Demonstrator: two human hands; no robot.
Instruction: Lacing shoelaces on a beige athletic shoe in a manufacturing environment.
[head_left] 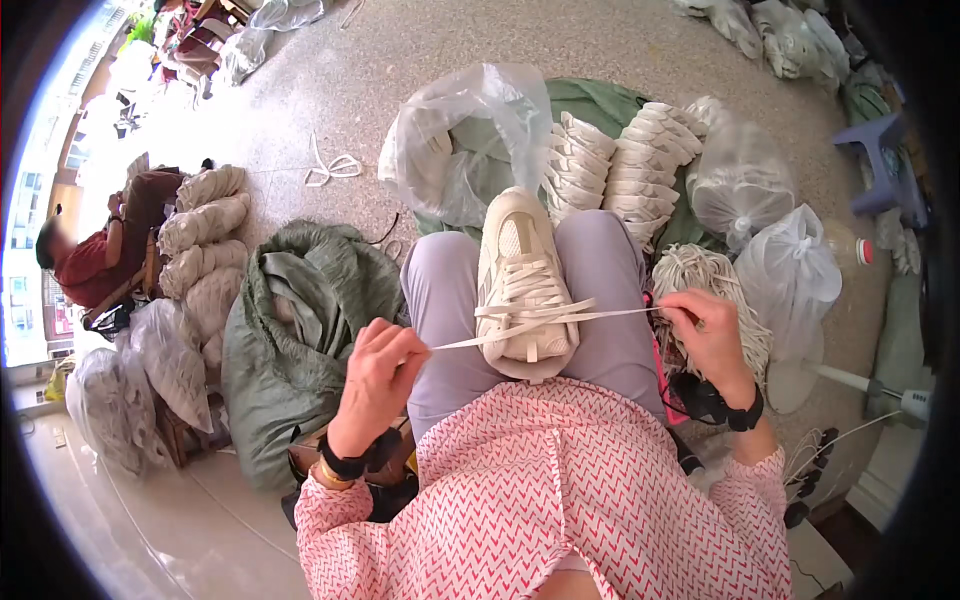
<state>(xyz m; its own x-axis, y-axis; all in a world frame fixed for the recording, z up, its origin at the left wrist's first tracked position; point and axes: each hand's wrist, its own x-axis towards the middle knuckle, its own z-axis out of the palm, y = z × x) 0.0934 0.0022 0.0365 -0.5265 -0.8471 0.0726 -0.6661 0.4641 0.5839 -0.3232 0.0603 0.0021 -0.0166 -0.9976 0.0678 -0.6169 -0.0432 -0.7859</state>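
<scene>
Both hands' (380, 365) (705, 330) grip apparently pinched on taut lace (540, 322) across shoe (520, 270).

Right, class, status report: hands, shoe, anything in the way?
Left hand and right hand each pinch a lace end, pulled taut. Cream shoe on lap. Nothing blocking.

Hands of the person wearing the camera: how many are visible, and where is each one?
2. The left hand pinches one end of the flat lace beside the left knee; the right hand pulls the other end, right of the cream shoe on the lap.

cream sneaker (520, 275) on lap, 2 hands pulling lace (540, 322)
</scene>
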